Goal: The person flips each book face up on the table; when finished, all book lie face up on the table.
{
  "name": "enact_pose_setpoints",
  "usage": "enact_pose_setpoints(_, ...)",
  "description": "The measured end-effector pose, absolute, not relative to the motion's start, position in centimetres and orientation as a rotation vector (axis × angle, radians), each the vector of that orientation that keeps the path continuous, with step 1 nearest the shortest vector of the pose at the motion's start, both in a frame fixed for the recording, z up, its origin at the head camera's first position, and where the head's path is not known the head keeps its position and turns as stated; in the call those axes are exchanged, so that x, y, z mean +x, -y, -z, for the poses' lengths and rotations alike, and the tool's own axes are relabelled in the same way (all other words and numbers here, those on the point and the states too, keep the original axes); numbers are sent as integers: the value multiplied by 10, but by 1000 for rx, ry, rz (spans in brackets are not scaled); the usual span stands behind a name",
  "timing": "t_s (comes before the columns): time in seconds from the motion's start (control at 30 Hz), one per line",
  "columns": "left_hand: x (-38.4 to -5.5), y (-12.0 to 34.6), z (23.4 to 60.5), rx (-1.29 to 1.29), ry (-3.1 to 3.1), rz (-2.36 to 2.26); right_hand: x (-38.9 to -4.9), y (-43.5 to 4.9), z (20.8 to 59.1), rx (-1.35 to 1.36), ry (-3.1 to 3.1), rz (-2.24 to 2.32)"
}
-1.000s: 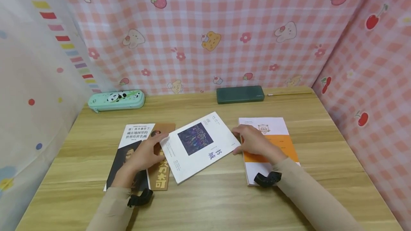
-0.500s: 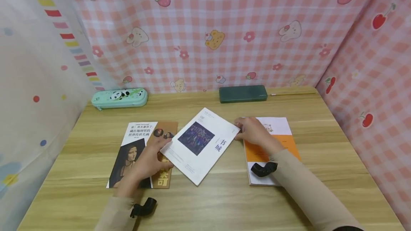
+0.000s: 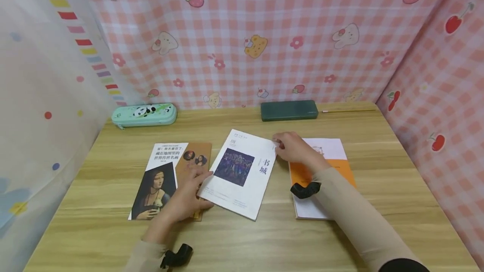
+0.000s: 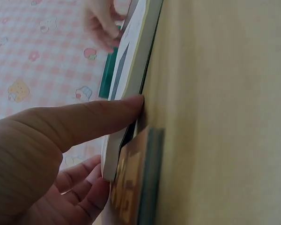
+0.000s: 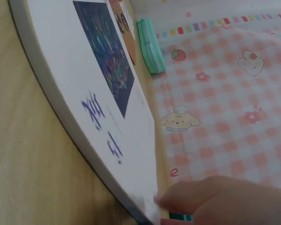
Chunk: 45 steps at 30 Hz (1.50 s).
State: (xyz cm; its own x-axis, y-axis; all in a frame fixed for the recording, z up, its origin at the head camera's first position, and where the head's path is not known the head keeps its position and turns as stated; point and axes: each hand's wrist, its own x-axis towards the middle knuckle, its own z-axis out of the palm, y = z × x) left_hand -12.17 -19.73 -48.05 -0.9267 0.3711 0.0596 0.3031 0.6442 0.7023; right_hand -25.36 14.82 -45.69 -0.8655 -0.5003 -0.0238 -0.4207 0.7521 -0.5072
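Observation:
A white book (image 3: 239, 174) with a dark square picture on its cover lies slightly turned in the middle of the wooden table. My left hand (image 3: 186, 198) holds its lower left corner; in the left wrist view the thumb (image 4: 84, 119) runs along one edge and the fingertips curl at the corner. At the upper right corner, my right hand (image 3: 296, 151) pinches the book between thumb and fingers. Under my left hand's reach is a brown and white book (image 3: 153, 194) with a portrait on it. My right wrist passes over a white and orange book (image 3: 311, 207).
Along the back of the table (image 3: 242, 244) are a mint panda pencil case (image 3: 143, 116), a dark green case (image 3: 289, 110) and a thin pencil (image 3: 348, 111). Pink checked cloth (image 3: 234, 20) hangs behind them.
The white book has turned clockwise, from a leftward tilt to nearly upright with a slight slant. My left hand has moved right and toward me, while the right has shifted up a little.

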Motion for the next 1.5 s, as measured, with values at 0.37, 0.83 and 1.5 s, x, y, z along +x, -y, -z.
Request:
enact_pose_setpoints(0.37,-104,178,480,592,-2743,-1109,-260,-134,467,-642,-2790,703)
enact_pose_setpoints(0.83,-89,170,474,649,-2729,-1045,-252,-133,460,-672,-2733,658)
enact_pose_setpoints(1.5,-107,133,463,738,-2763,-1091,-244,-174,449,-727,-2786,803)
